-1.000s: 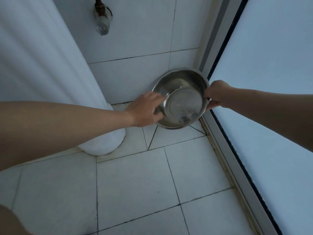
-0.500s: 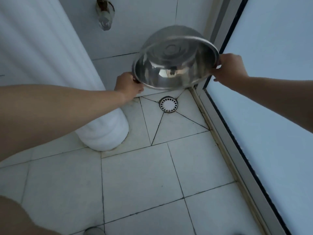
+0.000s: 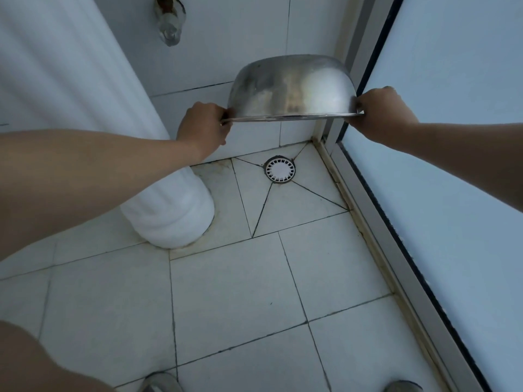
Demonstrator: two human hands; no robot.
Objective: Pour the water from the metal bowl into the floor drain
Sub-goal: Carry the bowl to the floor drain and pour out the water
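Observation:
The metal bowl (image 3: 291, 87) hangs upside down in the air, its rim level and its dull outer side toward me. My left hand (image 3: 203, 125) grips the rim on the left. My right hand (image 3: 379, 111) grips the rim on the right. The round white floor drain (image 3: 280, 169) lies in the corner of the tiled floor, directly below the bowl and well apart from it. No water is visible falling or in the bowl.
A white ribbed pedestal (image 3: 169, 216) stands on the floor left of the drain. A frosted glass door with a metal frame (image 3: 379, 227) runs along the right. A tap fitting (image 3: 169, 21) sticks out of the tiled back wall. My knee (image 3: 34, 363) shows bottom left.
The bowl went from low and tilted over the drain to raised and fully inverted. Both hands lifted with it, and the drain came into view beneath.

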